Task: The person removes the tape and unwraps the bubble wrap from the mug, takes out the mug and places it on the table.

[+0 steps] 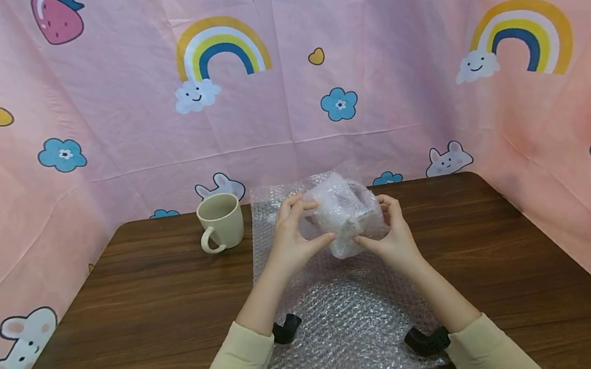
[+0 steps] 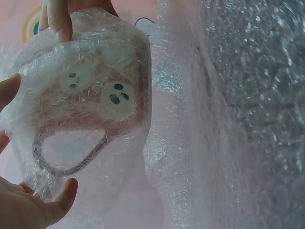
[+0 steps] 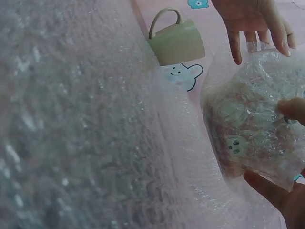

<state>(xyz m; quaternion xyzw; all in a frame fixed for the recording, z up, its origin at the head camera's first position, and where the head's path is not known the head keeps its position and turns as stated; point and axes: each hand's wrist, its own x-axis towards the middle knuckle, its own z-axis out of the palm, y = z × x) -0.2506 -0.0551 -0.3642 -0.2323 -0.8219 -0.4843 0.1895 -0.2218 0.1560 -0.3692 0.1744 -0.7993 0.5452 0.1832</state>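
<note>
A patterned mug (image 2: 105, 93) wrapped in bubble wrap is held up between both hands, above the far part of a bubble wrap sheet (image 1: 341, 333). Through the wrap, the left wrist view shows pale round faces on a pinkish-brown body and the mug's looped handle. My left hand (image 1: 298, 238) grips the bundle's left side, its thumb near the lower edge and fingers higher up. On the other side my right hand (image 1: 395, 243) holds the bundle, thumb in front and fingers round the right edge. The wrapping partly blurs the mug.
A plain beige mug (image 1: 225, 221) stands upright on the brown wooden table (image 1: 166, 305), left of the sheet, its handle toward the near left. Behind the table and along its sides hangs a pink printed cloth (image 1: 286, 112). The sheet reaches the table's near edge.
</note>
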